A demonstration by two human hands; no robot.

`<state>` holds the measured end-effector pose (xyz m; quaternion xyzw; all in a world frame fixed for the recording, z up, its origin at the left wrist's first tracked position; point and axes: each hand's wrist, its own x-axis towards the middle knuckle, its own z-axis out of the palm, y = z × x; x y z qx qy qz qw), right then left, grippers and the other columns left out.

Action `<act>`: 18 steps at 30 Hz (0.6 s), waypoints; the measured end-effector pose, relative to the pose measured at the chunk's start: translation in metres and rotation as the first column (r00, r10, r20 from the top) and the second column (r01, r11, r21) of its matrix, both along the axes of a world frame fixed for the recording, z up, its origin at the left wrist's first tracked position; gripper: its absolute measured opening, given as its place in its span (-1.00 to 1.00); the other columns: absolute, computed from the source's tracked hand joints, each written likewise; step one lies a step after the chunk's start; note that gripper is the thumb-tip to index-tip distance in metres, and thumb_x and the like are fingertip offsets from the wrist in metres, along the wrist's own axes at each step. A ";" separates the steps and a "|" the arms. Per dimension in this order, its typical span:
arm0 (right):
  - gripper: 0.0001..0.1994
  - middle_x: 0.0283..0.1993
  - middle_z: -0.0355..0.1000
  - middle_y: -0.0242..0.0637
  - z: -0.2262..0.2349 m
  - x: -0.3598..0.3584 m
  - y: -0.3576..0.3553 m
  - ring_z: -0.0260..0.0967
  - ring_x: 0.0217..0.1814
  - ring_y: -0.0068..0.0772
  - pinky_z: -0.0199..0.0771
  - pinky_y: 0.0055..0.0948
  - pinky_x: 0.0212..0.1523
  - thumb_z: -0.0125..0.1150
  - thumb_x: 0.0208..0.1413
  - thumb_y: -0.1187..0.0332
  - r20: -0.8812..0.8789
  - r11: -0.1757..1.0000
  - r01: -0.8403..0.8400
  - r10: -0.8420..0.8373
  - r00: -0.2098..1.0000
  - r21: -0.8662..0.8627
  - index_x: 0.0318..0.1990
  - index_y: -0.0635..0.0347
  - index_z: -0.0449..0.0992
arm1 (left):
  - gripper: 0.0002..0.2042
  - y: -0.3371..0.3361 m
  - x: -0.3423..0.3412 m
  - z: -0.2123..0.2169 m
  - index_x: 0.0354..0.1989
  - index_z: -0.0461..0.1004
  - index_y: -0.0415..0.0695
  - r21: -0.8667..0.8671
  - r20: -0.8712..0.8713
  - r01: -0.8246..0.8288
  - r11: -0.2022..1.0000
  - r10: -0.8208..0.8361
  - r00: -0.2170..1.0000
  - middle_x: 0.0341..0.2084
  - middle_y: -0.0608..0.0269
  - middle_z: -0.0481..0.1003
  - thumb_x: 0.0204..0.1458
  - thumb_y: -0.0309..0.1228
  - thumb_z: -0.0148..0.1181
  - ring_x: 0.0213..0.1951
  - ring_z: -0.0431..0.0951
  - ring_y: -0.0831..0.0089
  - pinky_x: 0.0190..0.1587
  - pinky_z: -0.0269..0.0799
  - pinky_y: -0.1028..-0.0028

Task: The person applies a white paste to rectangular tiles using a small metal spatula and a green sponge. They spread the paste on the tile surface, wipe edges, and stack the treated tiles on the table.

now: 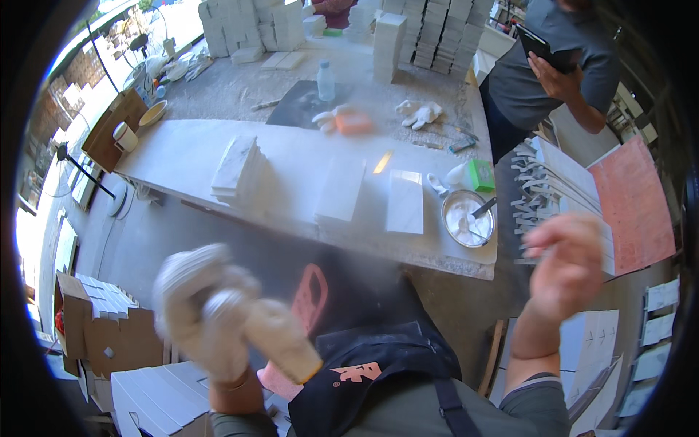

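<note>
My left hand (193, 313), in a white work glove and blurred by motion, is raised at the lower left. Its fingers close on what looks like a second white glove (280, 339), whose yellow-edged cuff hangs toward my dark apron (393, 349). My right hand (564, 266) is bare and lifted at the right, off the table's corner. Its fingers look bent, but motion smears them; I see nothing in them. Nearest to it on the table is a metal bowl (449, 220) of white paste with a dark-handled tool in it.
On the table (291, 153) lie stacks of white tiles (237, 169), a single tile (405, 202) and a green box (481, 175). Farther back are white gloves (419, 113), a bottle (325, 81) and tall tile stacks. A person (550, 80) holding a tablet stands at right. Cardboard boxes (120, 339) sit lower left.
</note>
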<state>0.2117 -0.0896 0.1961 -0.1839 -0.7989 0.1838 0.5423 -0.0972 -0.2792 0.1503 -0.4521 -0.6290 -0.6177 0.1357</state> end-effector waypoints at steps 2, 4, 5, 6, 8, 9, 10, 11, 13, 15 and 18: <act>-0.65 -0.01 0.54 -0.12 -0.048 -0.009 -0.002 0.46 -0.21 -0.42 0.47 -0.46 -0.21 0.17 0.37 0.13 0.075 0.942 -0.156 0.186 0.980 -0.296 0.03 0.25 0.61 | -0.78 0.021 0.021 -0.028 -0.02 0.57 -0.32 0.071 0.635 0.263 0.962 -0.246 0.733 -0.31 0.20 0.55 0.26 -0.43 0.23 -0.40 0.54 0.52 -0.27 0.50 0.52; -0.51 0.12 0.49 -0.13 -0.091 -0.012 -0.014 0.52 -0.02 -0.34 0.55 -0.41 -0.11 0.26 0.31 0.01 0.078 0.780 -0.255 0.361 0.929 -0.571 0.17 0.23 0.56 | -0.81 0.043 0.034 -0.056 -0.01 0.57 -0.30 0.097 0.831 0.283 0.954 -0.234 0.504 -0.32 0.22 0.55 0.28 -0.47 0.24 -0.40 0.54 0.52 -0.29 0.49 0.53; -0.40 0.19 0.46 -0.13 -0.110 -0.014 -0.022 0.51 0.08 -0.29 0.57 -0.36 -0.03 0.32 0.26 -0.07 0.112 0.679 -0.223 0.413 0.904 -0.700 0.25 0.21 0.49 | -0.81 0.051 0.039 -0.069 -0.01 0.57 -0.30 0.135 0.868 0.307 0.942 -0.262 0.422 -0.32 0.23 0.56 0.29 -0.48 0.25 -0.39 0.55 0.53 -0.30 0.49 0.53; -0.27 0.26 0.42 -0.12 -0.125 -0.016 -0.030 0.50 0.18 -0.25 0.58 -0.32 0.04 0.37 0.20 -0.14 0.095 0.598 -0.240 0.474 0.876 -0.765 0.34 0.20 0.42 | -0.80 0.058 0.043 -0.082 0.00 0.56 -0.30 0.097 0.877 0.311 0.945 -0.229 0.422 -0.33 0.24 0.56 0.29 -0.45 0.26 -0.39 0.55 0.53 -0.31 0.49 0.52; 0.04 0.45 0.25 -0.08 -0.144 -0.016 -0.042 0.36 0.40 -0.13 0.54 -0.18 0.22 0.59 -0.04 -0.16 0.178 0.508 -0.190 0.589 0.789 -0.840 0.50 0.14 0.19 | -0.74 0.069 0.049 -0.107 0.02 0.55 -0.29 0.054 0.914 0.318 0.946 -0.175 0.366 -0.34 0.27 0.55 0.31 -0.35 0.28 -0.37 0.54 0.53 -0.28 0.48 0.51; 0.11 0.49 0.21 -0.07 -0.151 -0.019 -0.050 0.33 0.44 -0.10 0.52 -0.14 0.26 0.64 -0.10 -0.14 0.207 0.520 -0.177 0.596 0.775 -0.835 0.53 0.13 0.14 | -0.74 0.075 0.050 -0.119 0.02 0.55 -0.28 0.076 0.904 0.311 0.948 -0.197 0.379 -0.33 0.29 0.55 0.33 -0.33 0.27 -0.35 0.52 0.55 -0.25 0.46 0.52; 0.16 0.52 0.17 -0.07 -0.156 -0.021 -0.056 0.32 0.45 -0.09 0.51 -0.14 0.27 0.68 -0.15 -0.11 0.232 0.524 -0.161 0.605 0.761 -0.837 0.55 0.13 0.10 | -0.76 0.081 0.053 -0.130 0.00 0.55 -0.27 0.104 0.900 0.274 0.956 -0.207 0.384 -0.37 0.26 0.55 0.32 -0.34 0.27 -0.40 0.53 0.52 -0.30 0.48 0.51; 0.21 0.54 0.14 -0.07 -0.160 -0.025 -0.060 0.30 0.47 -0.07 0.51 -0.14 0.29 0.72 -0.20 -0.08 0.260 0.535 -0.144 0.607 0.751 -0.832 0.56 0.12 0.06 | -0.77 0.087 0.054 -0.140 -0.01 0.55 -0.26 0.102 0.906 0.231 0.968 -0.186 0.379 -0.40 0.24 0.54 0.31 -0.36 0.28 -0.44 0.54 0.48 -0.36 0.50 0.50; 0.03 0.45 0.26 -0.05 -0.167 -0.031 -0.063 0.39 0.36 -0.10 0.56 -0.23 0.19 0.68 -0.10 0.03 0.340 0.666 -0.128 0.526 0.780 -0.735 0.50 0.14 0.20 | -0.75 0.095 0.052 -0.157 0.00 0.55 -0.25 0.086 0.924 0.207 0.975 -0.156 0.349 -0.39 0.23 0.55 0.29 -0.34 0.30 -0.43 0.54 0.47 -0.34 0.50 0.48; -0.14 0.36 0.36 -0.05 -0.172 -0.036 -0.060 0.46 0.28 -0.10 0.59 -0.27 0.12 0.64 -0.02 0.12 0.373 0.683 -0.066 0.474 0.797 -0.728 0.43 0.16 0.33 | -0.75 0.099 0.052 -0.168 0.00 0.56 -0.24 0.100 0.954 0.200 0.975 -0.151 0.259 -0.38 0.23 0.55 0.29 -0.33 0.30 -0.42 0.54 0.46 -0.34 0.51 0.47; -0.72 -0.02 0.58 -0.19 -0.179 -0.037 -0.050 0.55 -0.09 -0.33 0.57 -0.41 -0.10 0.41 0.21 0.42 0.279 0.817 -0.179 0.381 0.881 -0.548 0.05 0.23 0.61 | -0.76 0.093 0.052 -0.176 0.01 0.58 -0.18 0.062 0.970 0.308 0.949 -0.130 0.203 -0.36 0.23 0.55 0.30 -0.29 0.27 -0.36 0.54 0.45 -0.26 0.50 0.45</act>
